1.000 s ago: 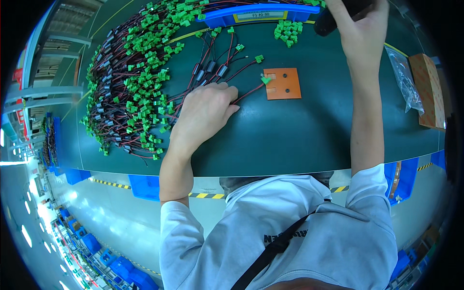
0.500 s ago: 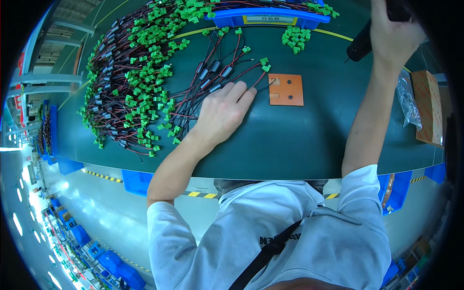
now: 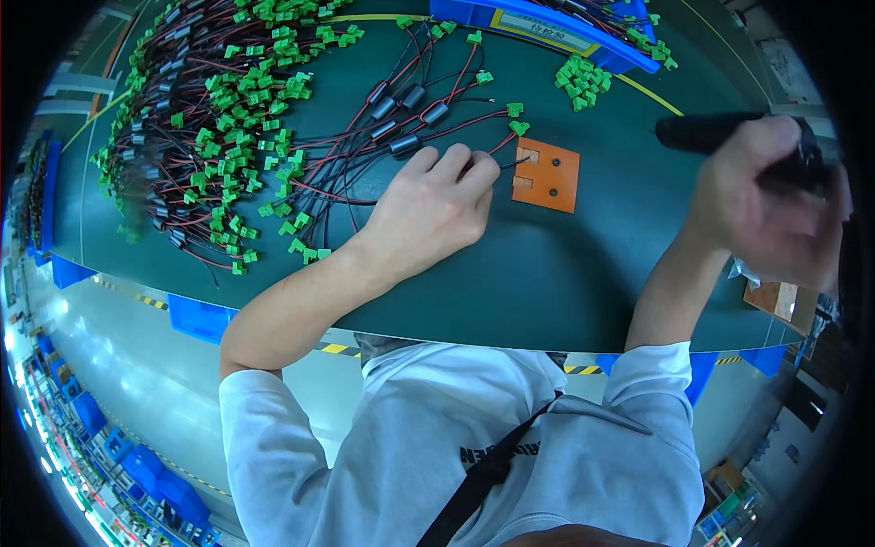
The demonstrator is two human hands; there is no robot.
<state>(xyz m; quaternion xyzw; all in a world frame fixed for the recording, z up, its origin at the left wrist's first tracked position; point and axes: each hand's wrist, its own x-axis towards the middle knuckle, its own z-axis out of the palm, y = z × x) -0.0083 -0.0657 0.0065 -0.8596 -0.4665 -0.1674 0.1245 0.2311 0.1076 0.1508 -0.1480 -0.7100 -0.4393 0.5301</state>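
My left hand [image 3: 436, 205] is closed, fingertips pinched on a thin dark wire [image 3: 510, 164] whose end lies at the left edge of a small orange plate [image 3: 565, 180] with two dark round spots. Beside and beyond those fingers spread several wire harnesses with black cylinders [image 3: 437, 113] and green connectors [image 3: 516, 109]. Off to the right, my right hand [image 3: 761, 196], smeared by motion, is wrapped round a black power screwdriver [image 3: 697, 134], raised above the table and pointing left. Its tip cannot be made out.
A big heap of harnesses with green connectors [image 3: 232, 118] covers the table's left. At the back stand a blue bin [image 3: 620, 59] of harnesses and a small pile of green connectors [image 3: 581, 82]. A cardboard box [image 3: 775, 299] sits at the right edge by a plastic bag.
My right hand has brought the screwdriver nearer to me and turned it sideways. The left hand keeps its pinch beside the orange plate. The whole view has shifted and tilted.
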